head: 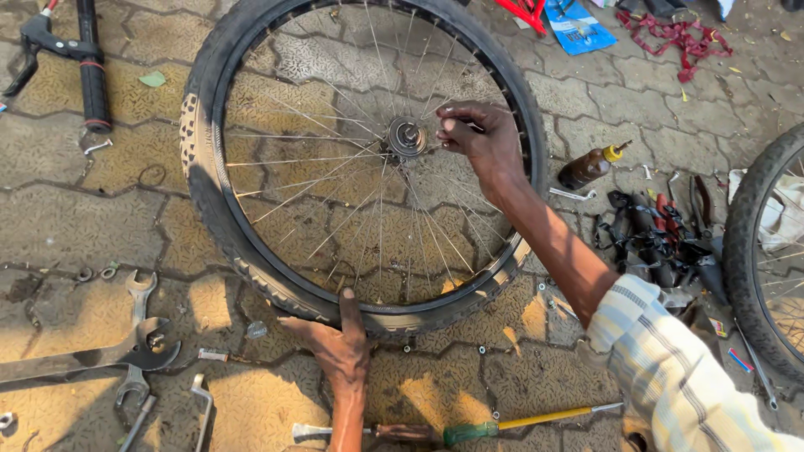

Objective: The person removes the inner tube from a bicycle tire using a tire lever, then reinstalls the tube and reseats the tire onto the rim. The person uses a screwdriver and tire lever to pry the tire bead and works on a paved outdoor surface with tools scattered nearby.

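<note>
Bicycle wheel [251, 243]: lying across the upper centre of the frame on paving stones [84, 226], tyre fitted, spokes running in to a hub [407, 136] just above frame centre.

Right hand [479, 138]: reaching in from the lower right in a striped sleeve [670, 368], fingers curling together beside the hub, fingertips pinching at something small there; what is being pinched is too small to tell.

Left hand [339, 343]: coming up from the bottom centre, lying flat and open against the lower tyre edge, 1 finger stretching up onto the rim, gripping nothing.

Container: 1 brown bottle [589, 166] with a yellow nozzle cap, lying tilted on the ground at right of the wheel; contents are not showing through the dark body.

Tools: 2 open-ended spanners [126, 351] crossing each other at lower left; 1 screwdriver [519, 420] with green and yellow handle lying at bottom centre; a heap of dark hand tools [662, 243] sitting at right, beside a second wheel [754, 251] at the right edge.

Other: handlebar with black grip [92, 75] occupying the upper left; blue packet [578, 25] and red cloth strip [678, 38] lying at the top right.
</note>
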